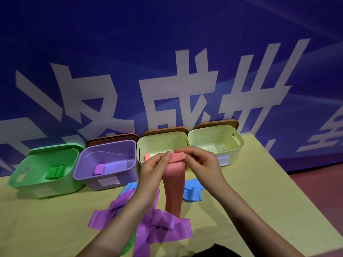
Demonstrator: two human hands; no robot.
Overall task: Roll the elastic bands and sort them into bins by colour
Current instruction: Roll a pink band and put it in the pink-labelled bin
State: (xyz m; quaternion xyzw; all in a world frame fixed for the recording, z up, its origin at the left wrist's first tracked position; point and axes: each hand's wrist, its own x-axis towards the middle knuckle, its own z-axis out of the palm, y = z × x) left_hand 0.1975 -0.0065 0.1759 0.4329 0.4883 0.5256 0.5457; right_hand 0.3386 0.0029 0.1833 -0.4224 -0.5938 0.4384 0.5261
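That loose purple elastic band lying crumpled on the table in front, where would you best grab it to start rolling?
Probably at its flat free end at the near left, coming from above and the left. There the purple elastic band lies as a single flat layer on the yellow-green table, whereas its middle is twisted and folded over itself under the left forearm.
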